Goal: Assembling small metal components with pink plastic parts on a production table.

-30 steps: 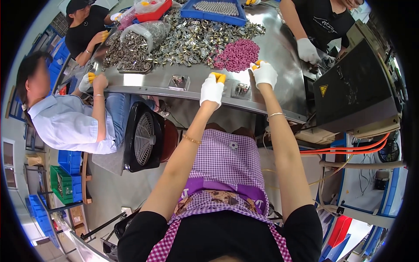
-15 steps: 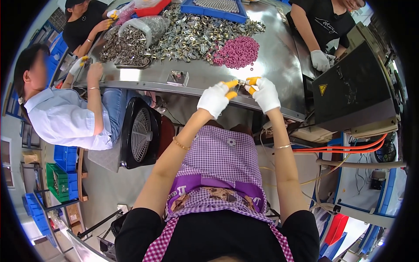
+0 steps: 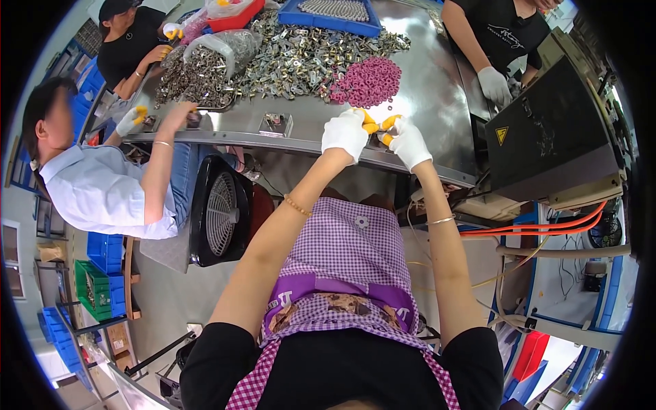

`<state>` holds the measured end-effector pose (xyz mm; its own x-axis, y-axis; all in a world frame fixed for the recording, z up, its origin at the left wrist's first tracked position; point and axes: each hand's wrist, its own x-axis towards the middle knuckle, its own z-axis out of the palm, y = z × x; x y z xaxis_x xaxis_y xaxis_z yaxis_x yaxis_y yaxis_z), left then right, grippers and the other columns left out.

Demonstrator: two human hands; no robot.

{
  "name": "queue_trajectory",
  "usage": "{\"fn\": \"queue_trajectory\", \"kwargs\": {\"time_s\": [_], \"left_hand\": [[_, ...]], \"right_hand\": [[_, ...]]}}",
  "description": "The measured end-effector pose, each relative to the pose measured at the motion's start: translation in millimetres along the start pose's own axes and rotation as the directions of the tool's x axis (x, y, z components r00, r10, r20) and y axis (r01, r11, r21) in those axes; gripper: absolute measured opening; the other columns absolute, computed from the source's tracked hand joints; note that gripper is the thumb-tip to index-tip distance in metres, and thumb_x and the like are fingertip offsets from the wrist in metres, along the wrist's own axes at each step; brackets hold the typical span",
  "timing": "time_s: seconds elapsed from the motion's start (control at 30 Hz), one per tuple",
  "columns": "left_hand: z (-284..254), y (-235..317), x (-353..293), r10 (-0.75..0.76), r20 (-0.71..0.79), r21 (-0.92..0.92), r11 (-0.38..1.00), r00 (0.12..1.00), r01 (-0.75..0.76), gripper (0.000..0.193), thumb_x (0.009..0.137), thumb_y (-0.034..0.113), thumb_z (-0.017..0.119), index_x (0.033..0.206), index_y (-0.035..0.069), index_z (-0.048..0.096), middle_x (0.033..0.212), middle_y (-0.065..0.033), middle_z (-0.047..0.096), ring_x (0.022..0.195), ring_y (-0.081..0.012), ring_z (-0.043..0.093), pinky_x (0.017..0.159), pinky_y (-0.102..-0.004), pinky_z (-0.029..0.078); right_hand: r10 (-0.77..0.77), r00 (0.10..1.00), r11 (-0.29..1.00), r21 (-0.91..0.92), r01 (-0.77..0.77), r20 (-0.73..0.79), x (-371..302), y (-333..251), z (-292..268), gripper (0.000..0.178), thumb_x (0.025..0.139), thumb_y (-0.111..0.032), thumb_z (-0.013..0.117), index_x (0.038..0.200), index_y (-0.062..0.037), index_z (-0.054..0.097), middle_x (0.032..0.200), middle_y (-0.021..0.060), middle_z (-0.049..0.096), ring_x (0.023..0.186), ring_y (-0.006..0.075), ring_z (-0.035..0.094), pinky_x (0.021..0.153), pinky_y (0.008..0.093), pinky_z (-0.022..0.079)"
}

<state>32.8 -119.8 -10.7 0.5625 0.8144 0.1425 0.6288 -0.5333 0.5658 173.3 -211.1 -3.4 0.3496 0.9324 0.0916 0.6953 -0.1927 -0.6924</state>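
Observation:
My left hand (image 3: pixel 346 135), in a white glove with yellow fingertips, is closed in a pinch at the near edge of the steel table (image 3: pixel 437 96). Beside it my right hand (image 3: pixel 411 145), gloved alike, pinches a small metal part, mostly covered by the fingers. The fingertips of both hands nearly meet; whatever the left one grips is hidden. Just beyond them lies a heap of pink rings (image 3: pixel 372 82). Left of that spreads a large pile of small metal parts (image 3: pixel 287 65). A small metal block (image 3: pixel 276 124) sits at the table edge left of my hands.
A blue tray (image 3: pixel 331 24) of light parts stands at the back, near a red tray (image 3: pixel 236 19). A plastic bag (image 3: pixel 239 51) rests on the pile. Co-workers sit left and far right. A black box (image 3: pixel 553 130) stands right, a black fan (image 3: pixel 222 212) below left.
My left hand has moved up and slightly right, and both hands are further over the table edge. The left co-worker's hand has shifted right along the table.

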Motion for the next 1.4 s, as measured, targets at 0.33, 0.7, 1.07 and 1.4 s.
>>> {"fn": "queue_trajectory", "kwargs": {"time_s": [0.33,0.7,1.07,1.4], "left_hand": [[-16.9,19.7,-2.6,-0.099,0.033,0.038,0.994,0.995,0.098,0.028,0.085,0.036,0.059,0.092,0.009,0.065,0.095,-0.0125,0.070,0.082,-0.0367,0.065,0.075,-0.0422,0.050],[-9.8,19.7,-13.6,-0.260,0.012,-0.056,0.964,0.965,0.261,0.025,0.084,0.031,0.057,0.095,0.010,0.063,0.094,-0.0146,0.070,0.082,-0.0381,0.065,0.075,-0.0432,0.050],[-20.7,13.9,5.9,0.065,0.058,0.128,0.989,0.996,-0.072,0.021,0.085,0.027,0.056,0.097,0.011,0.064,0.098,-0.0143,0.068,0.085,-0.0368,0.063,0.074,-0.0436,0.047],[-24.8,8.1,-5.2,0.348,-0.198,0.581,0.795,0.916,-0.177,0.034,0.084,0.040,0.059,0.111,0.020,0.065,0.088,-0.0094,0.060,0.083,-0.0262,0.058,0.066,-0.0378,0.043]], "right_hand": [[-0.074,0.996,0.952,0.295,0.085,-0.047,2.0,10.4,0.7,0.024,0.074,-0.007,0.074,0.095,0.0014,0.067,0.089,0.0102,0.065,0.073,0.0218,0.060,0.071,0.0286,0.049],[-0.093,0.995,0.984,0.145,0.099,-0.047,8.8,10.3,3.3,0.035,0.074,-0.005,0.075,0.106,0.0012,0.064,0.091,0.0092,0.066,0.075,0.0197,0.060,0.073,0.0281,0.050],[-0.078,0.995,0.981,0.175,0.089,-0.069,11.4,26.3,13.4,0.033,0.071,-0.009,0.076,0.101,0.0002,0.065,0.092,0.0091,0.066,0.074,0.0231,0.060,0.071,0.0290,0.049],[-0.347,0.921,0.909,-0.305,0.284,-0.175,-22.1,-6.4,-1.4,0.035,0.063,-0.015,0.078,0.094,-0.0043,0.067,0.090,0.0106,0.066,0.074,0.0304,0.060,0.071,0.0372,0.050]]}}
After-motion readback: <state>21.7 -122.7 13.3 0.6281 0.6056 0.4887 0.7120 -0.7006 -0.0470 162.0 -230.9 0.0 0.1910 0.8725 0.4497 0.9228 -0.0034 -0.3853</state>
